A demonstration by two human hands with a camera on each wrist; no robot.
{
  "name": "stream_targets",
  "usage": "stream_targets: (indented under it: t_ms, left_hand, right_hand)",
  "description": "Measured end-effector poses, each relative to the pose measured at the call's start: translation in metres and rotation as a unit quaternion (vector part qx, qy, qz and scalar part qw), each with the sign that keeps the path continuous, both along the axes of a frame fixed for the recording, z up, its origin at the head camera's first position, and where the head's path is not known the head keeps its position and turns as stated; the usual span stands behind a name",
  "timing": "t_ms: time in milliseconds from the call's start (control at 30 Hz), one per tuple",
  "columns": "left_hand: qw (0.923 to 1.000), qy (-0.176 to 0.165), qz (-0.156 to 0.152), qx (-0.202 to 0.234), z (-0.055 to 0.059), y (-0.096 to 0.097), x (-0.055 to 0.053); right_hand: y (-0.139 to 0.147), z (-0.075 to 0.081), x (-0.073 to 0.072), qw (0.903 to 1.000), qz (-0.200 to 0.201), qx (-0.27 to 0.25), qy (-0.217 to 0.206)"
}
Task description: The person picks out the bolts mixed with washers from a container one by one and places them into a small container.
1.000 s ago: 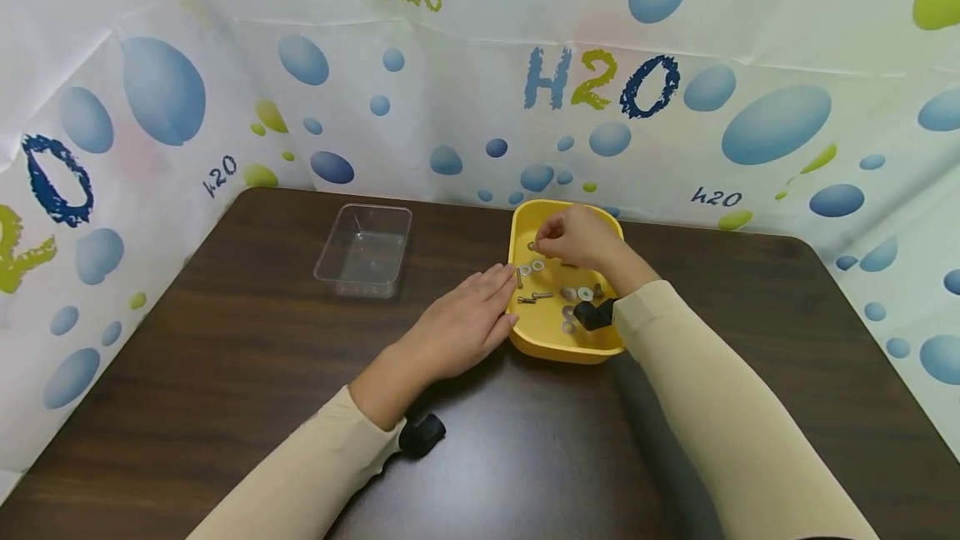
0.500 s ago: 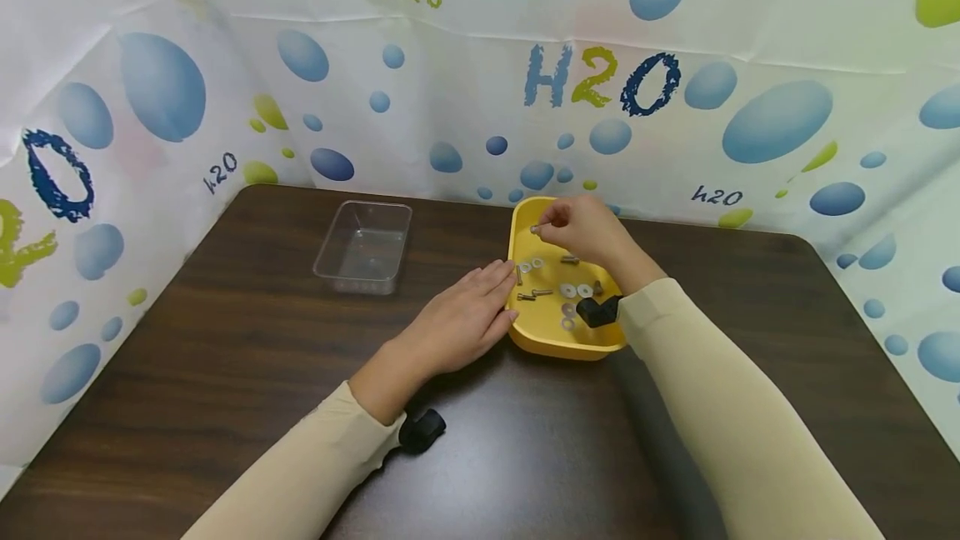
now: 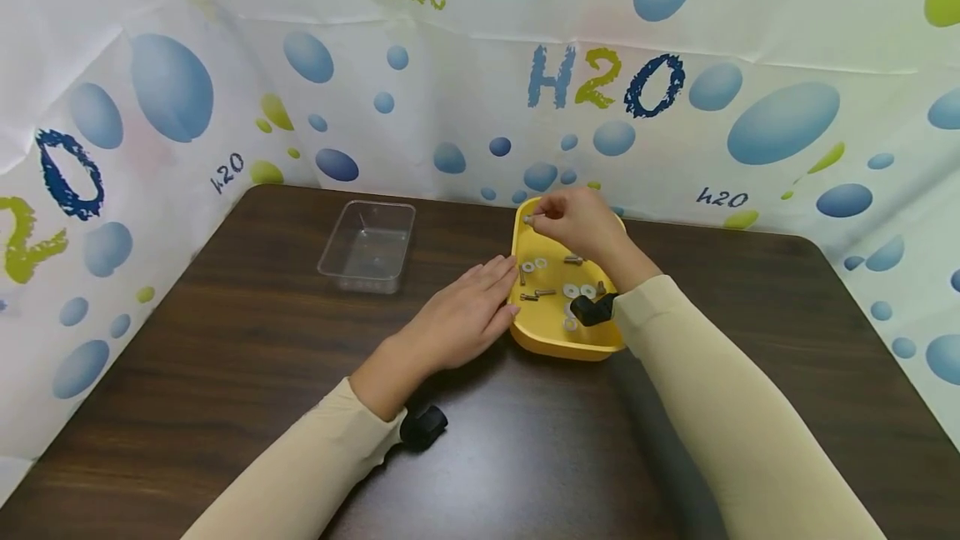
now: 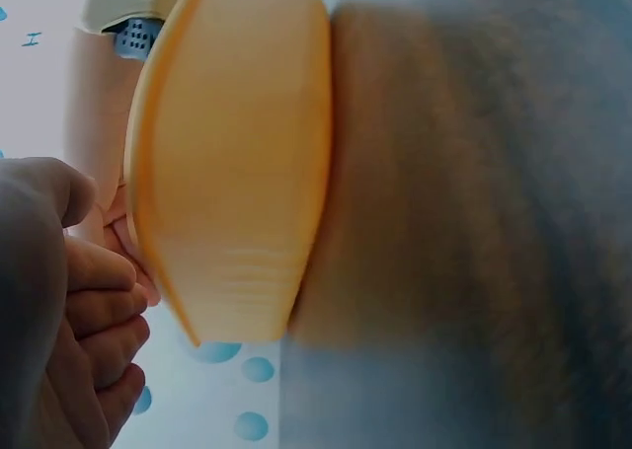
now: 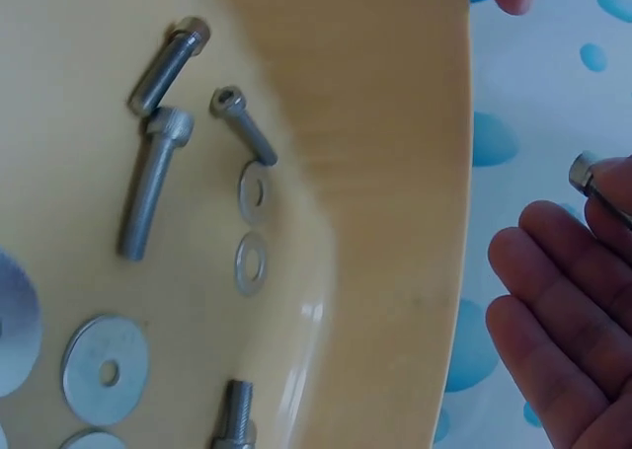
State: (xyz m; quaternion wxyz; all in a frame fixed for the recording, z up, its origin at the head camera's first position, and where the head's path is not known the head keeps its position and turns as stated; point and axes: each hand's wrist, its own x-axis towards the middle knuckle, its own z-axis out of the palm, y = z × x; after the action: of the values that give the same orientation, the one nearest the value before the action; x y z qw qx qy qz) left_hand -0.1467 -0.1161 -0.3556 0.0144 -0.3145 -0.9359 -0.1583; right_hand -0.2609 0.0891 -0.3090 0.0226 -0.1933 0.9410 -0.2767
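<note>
A yellow tray stands on the table with loose bolts and washers in it. My left hand rests with straight fingers on its left rim. Over the far end of the tray, my right hand pinches a small socket-head bolt between thumb and fingers, its head sticking out. Down in the tray, the right wrist view shows a thick bolt, more bolts near it, a wide washer and a small washer. The left wrist view has my left hand beside the tray's outer wall.
A clear plastic box stands to the left of the tray on the dark wooden table. Behind the table hangs a white sheet with blue and green drops. Each wrist carries a black camera.
My right hand has lifted and moved slightly toward the far left of the tray with the bolt pinched in it. The left hand has stayed at the rim.
</note>
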Motion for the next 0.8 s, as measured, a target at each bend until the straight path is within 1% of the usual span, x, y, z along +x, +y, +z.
stream_targets:
  t_ms: [100, 300, 400, 567, 800]
  left_hand:
    - [0.9999, -0.006, 0.009, 0.012, 0.004, -0.004, -0.001]
    - [0.9992, 0.01, 0.027, 0.027, 0.01, -0.019, -0.003]
    - [0.9988, 0.014, 0.038, 0.028, 0.012, -0.031, -0.002]
    - [0.9974, 0.003, 0.068, 0.024, 0.015, -0.059, 0.002]
    - [0.9923, 0.013, 0.119, 0.033, 0.018, -0.105, 0.001]
  right_hand:
    - [-0.003, 0.001, 0.0, 0.9999, -0.003, -0.012, 0.006]
    - [-0.012, 0.003, 0.001, 0.999, 0.006, -0.041, 0.016]
    - [-0.019, 0.004, 0.001, 0.9982, 0.014, -0.055, 0.019]
    - [-0.028, 0.003, 0.001, 0.9963, 0.026, -0.075, 0.034]
    - [-0.039, 0.012, 0.005, 0.9937, 0.044, -0.09, 0.051]
